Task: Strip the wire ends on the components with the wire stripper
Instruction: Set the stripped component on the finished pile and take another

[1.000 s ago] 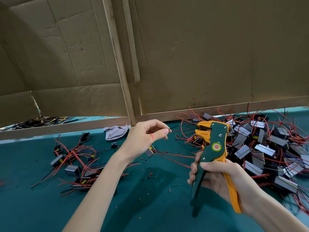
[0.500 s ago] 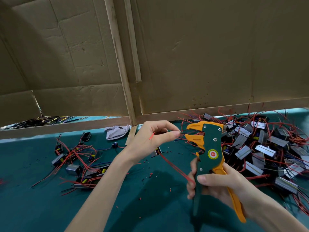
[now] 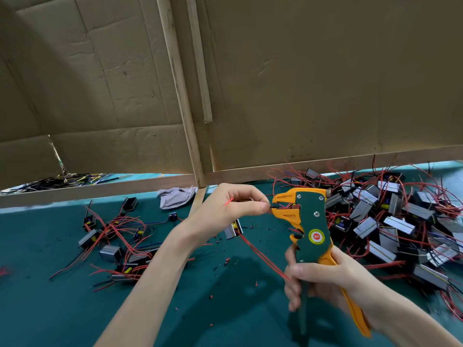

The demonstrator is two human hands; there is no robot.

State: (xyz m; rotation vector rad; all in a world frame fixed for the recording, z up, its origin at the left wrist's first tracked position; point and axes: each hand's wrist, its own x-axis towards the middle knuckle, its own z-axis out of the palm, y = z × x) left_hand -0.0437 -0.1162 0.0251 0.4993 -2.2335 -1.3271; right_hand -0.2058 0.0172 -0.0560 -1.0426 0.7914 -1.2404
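My right hand (image 3: 323, 279) grips the handles of the green and orange wire stripper (image 3: 309, 226), held upright above the green table. My left hand (image 3: 233, 206) pinches a dark wire end between thumb and forefinger and holds it in the stripper's orange jaws. A short red wire end sticks out over the back of that hand. Below my left hand hangs a small grey component (image 3: 233, 229), its red wires (image 3: 263, 254) trailing down toward my right hand.
A big heap of grey components with red wires (image 3: 390, 221) fills the right of the green table (image 3: 62, 309). A smaller group (image 3: 115, 241) lies at the left. Crumpled cloth (image 3: 175, 196) and cardboard walls with wooden strips (image 3: 180, 96) stand behind. Insulation bits litter the mat.
The stripper has moved left to meet my left hand, and the wire end now sits in its jaws. My left hand lifted slightly with the component.
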